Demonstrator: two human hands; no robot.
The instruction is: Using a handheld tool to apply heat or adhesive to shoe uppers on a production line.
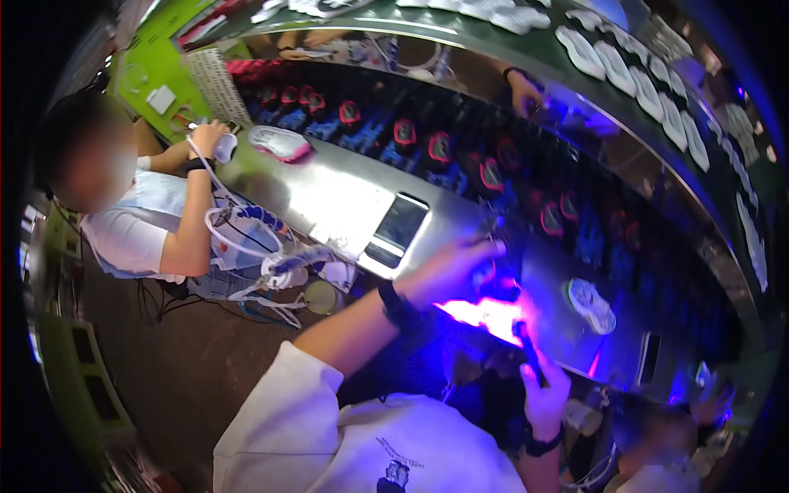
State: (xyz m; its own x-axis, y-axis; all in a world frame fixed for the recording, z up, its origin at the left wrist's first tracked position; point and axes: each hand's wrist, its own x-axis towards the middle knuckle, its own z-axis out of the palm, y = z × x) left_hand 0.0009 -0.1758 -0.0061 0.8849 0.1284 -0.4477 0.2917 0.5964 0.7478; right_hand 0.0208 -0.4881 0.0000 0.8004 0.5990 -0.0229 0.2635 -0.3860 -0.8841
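Note:
My left hand reaches over the metal bench edge, its fingers curled over a dark thing in deep blue light; blur hides what it is. Lower down, my right hand is closed round a slim black stick-like tool, its tip pointing up and away from me. Between the tool's tip and my left hand lies a glaring pink-white patch of light. A pale shoe sole lies on the bench right of the tool. To the left of my left hand rests a dark-screened phone.
Beyond the metal bench runs a row of dark shoes with red collars. A white-and-pink shoe sits far left, near a seated co-worker. White soles line the raised belt behind. Another person is at lower right.

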